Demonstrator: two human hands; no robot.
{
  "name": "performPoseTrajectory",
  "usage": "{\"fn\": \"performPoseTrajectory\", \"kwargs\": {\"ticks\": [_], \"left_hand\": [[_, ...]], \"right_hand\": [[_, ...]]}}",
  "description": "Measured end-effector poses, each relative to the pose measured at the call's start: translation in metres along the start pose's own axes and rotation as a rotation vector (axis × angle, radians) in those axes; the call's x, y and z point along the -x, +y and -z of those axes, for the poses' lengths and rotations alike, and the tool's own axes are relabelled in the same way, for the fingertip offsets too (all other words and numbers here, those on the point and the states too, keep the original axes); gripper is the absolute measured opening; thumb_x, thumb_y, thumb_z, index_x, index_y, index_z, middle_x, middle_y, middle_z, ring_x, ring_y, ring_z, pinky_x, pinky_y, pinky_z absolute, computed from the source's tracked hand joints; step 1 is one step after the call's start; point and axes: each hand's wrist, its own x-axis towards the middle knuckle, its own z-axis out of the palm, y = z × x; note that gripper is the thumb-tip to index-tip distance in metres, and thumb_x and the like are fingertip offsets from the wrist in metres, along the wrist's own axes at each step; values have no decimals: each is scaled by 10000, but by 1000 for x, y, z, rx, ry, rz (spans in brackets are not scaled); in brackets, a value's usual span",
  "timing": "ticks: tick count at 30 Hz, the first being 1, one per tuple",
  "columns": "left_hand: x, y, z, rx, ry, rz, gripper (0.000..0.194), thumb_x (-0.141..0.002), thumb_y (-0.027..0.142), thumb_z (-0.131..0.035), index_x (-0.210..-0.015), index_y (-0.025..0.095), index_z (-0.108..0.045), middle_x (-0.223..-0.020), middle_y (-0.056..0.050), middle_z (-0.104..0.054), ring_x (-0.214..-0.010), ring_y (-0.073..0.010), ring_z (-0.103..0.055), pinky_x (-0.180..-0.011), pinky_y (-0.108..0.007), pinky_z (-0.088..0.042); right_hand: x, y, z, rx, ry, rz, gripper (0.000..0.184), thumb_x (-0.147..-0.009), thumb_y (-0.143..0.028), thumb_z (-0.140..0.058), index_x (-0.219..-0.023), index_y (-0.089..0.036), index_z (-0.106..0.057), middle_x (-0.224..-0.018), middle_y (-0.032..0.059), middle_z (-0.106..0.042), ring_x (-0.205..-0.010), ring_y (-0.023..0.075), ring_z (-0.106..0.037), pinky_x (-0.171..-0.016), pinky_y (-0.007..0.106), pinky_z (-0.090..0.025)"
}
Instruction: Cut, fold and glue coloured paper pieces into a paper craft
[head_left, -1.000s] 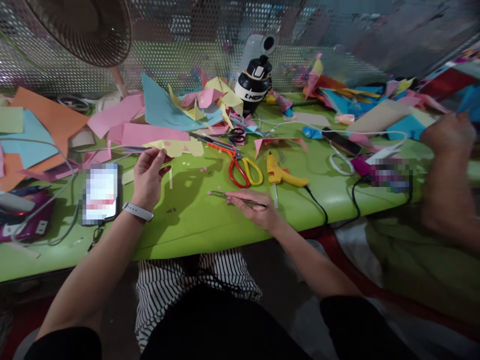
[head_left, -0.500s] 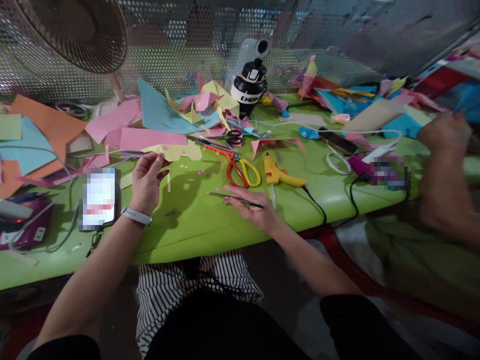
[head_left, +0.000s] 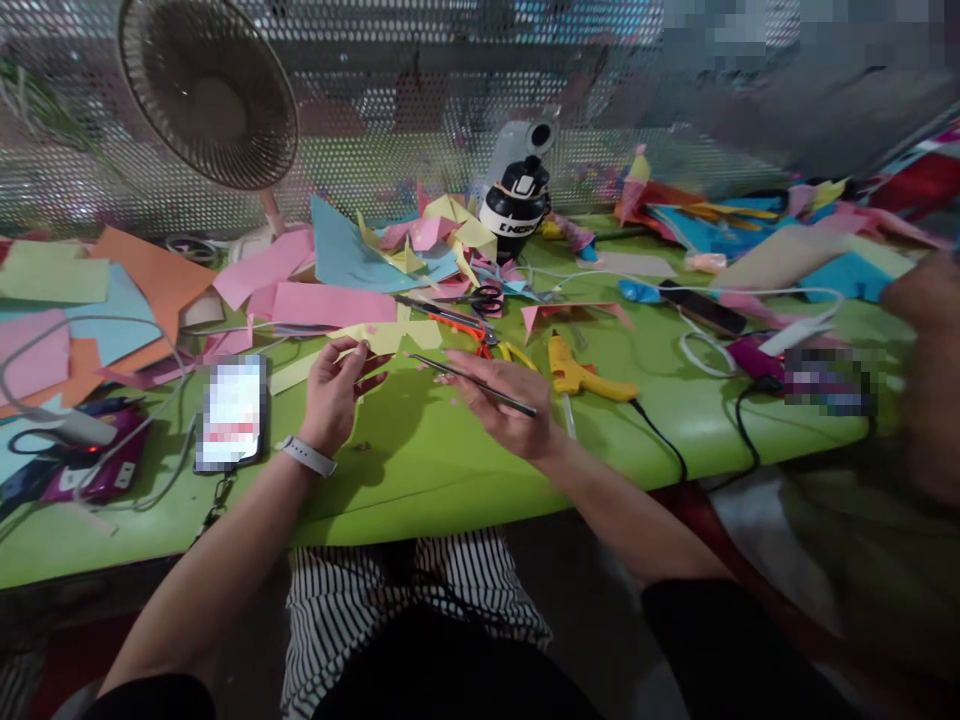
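My left hand (head_left: pixel 336 392) is raised over the near part of the green table, thumb and index finger pinched, the other fingers loosely spread. The pinch holds a narrow yellow paper strip, mostly hidden by the fingers. My right hand (head_left: pixel 510 405) grips slim dark tweezers (head_left: pixel 474 381), tips pointing left toward my left hand. At the tips is a tiny pink speck, too small to make out. Behind both hands lies cut yellow paper (head_left: pixel 416 336). Scissors with red and yellow handles (head_left: pixel 517 354) are partly covered by my right hand. Small paper bits lie below.
A yellow glue gun (head_left: pixel 581 375) lies right of my right hand, its cord running over the table edge. A phone (head_left: pixel 231 415) lies left. Coloured paper, a black bottle (head_left: pixel 514 215) and a fan (head_left: pixel 210 95) stand behind. A co-worker's blurred arm (head_left: pixel 930 370) is at right.
My right hand has lifted and brought the tweezers closer to my left hand, now covering part of the scissors. The view has shifted left, and the co-worker's arm has moved toward the right edge.
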Motion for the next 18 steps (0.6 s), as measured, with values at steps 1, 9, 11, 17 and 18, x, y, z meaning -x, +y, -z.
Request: {"fn": "performPoseTrajectory", "kwargs": {"ticks": [1, 9, 11, 17, 18], "left_hand": [[1, -1, -1, 3, -7, 14, 362, -739, 391, -822, -891, 215, -545, -812, 30, -686, -847, -167, -755, -656, -221, -558], [9, -3, -7, 32, -50, 61, 358, -742, 375, -821, -895, 209, -543, -881, 17, -694, -859, -161, -744, -695, -258, -601], [10, -3, -8, 40, -49, 68, 348, -742, 372, -821, -891, 209, -553, -898, 10, -702, -869, -166, -743, -691, -263, -606], [12, 0, -9, 19, -39, 109, 389, -718, 393, -836, -902, 214, -544, -927, -2, -729, -912, -194, -746, -714, -300, -615], [12, 0, -9, 11, -35, 108, 401, -709, 397, -842, -902, 213, -542, -913, -2, -733, -906, -195, -747, -710, -297, -613]], "right_hand": [[-5, -1, -3, 8, -3, 25, 302, -961, -244, -579, -1241, -307, -674, -941, 3, -792, -664, 162, -711, -618, 327, -608], [-12, 4, -18, 147, -75, 36, 260, -984, -333, -544, -1187, -284, -699, -827, -1, -781, -585, 139, -645, -582, 308, -548], [-11, 5, -17, 131, -91, 32, 261, -982, -331, -550, -1189, -278, -699, -792, 3, -772, -579, 138, -639, -584, 309, -542], [-9, 6, -17, 97, -110, 92, 319, -966, -254, -572, -1270, -292, -662, -876, 4, -779, -627, 141, -656, -607, 307, -535], [-9, 7, -17, 95, -106, 110, 336, -964, -240, -575, -1287, -295, -652, -905, 5, -782, -638, 141, -662, -607, 304, -533]]}}
